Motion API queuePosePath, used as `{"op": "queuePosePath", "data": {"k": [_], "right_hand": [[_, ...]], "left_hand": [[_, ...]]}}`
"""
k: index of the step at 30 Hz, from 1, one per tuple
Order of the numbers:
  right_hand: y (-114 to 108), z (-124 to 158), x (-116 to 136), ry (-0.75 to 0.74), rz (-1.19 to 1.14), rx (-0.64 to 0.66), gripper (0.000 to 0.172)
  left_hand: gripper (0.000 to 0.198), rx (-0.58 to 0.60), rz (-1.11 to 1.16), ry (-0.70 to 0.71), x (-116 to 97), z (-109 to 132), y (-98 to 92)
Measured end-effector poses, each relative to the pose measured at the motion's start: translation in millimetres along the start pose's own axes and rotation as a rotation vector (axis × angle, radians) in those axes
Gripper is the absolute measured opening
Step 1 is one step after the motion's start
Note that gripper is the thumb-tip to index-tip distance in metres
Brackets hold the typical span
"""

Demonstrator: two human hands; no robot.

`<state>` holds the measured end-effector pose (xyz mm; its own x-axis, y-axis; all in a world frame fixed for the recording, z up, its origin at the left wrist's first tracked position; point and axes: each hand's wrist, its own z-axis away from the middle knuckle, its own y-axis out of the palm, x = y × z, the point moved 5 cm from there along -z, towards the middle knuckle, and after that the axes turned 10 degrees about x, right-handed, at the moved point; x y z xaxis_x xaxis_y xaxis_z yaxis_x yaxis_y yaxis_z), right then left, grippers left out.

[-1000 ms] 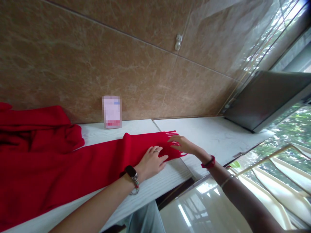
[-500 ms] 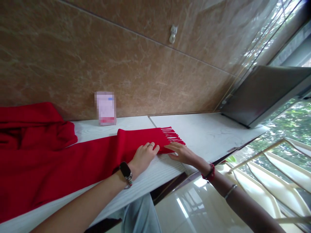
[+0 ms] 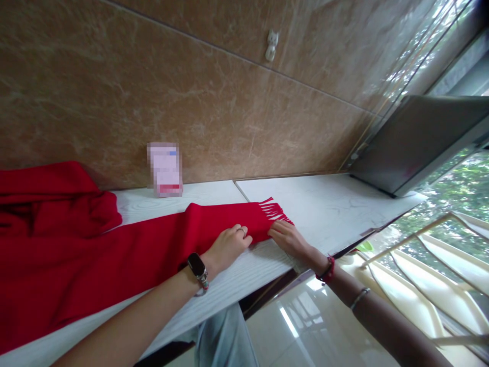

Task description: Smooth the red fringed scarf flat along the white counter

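Observation:
A red scarf (image 3: 145, 250) lies lengthwise along the white counter, its narrow end finished with a fringe. Close to that end, the fingers of my left hand (image 3: 229, 245) curl over the scarf's front edge and grip it. My right hand (image 3: 290, 238) pinches the front corner where the fringe begins; its fingertips are partly hidden. A raised fold crosses the scarf just left of my left hand. At the far left the red fabric is bunched into a loose heap. I wear a watch (image 3: 196, 264) on my left wrist and a red bracelet (image 3: 326, 270) on my right.
A blurred pinkish packet (image 3: 167, 171) leans against the brown tiled wall (image 3: 214, 117) behind the counter (image 3: 305, 196). A dark grey panel (image 3: 412, 145) stands at the counter's far right end. Below right is a cream railing (image 3: 412, 270) by the window.
My right hand has closed from loosely spread fingers to a pinch on the scarf's corner. The fringed end has shifted slightly right. My left hand has barely moved, its fingers curled a little tighter.

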<state>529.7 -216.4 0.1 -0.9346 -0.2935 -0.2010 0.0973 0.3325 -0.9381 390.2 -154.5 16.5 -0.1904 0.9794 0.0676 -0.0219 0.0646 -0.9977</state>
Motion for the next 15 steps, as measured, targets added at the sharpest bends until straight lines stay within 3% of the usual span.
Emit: {"op": "queuePosePath", "data": {"k": [8,15], "right_hand": [[-7.5,9.0,-0.2,-0.106,-0.068,0.098,0.025],[-6.6,10.4,0.2,-0.009,-0.194,0.229,0.03]], "left_hand": [[0.02,-0.018,-0.025,0.036,-5.9,4.8,3.1],[0.026,0.014,-0.036,0.021,-21.1,4.6,5.6]]}}
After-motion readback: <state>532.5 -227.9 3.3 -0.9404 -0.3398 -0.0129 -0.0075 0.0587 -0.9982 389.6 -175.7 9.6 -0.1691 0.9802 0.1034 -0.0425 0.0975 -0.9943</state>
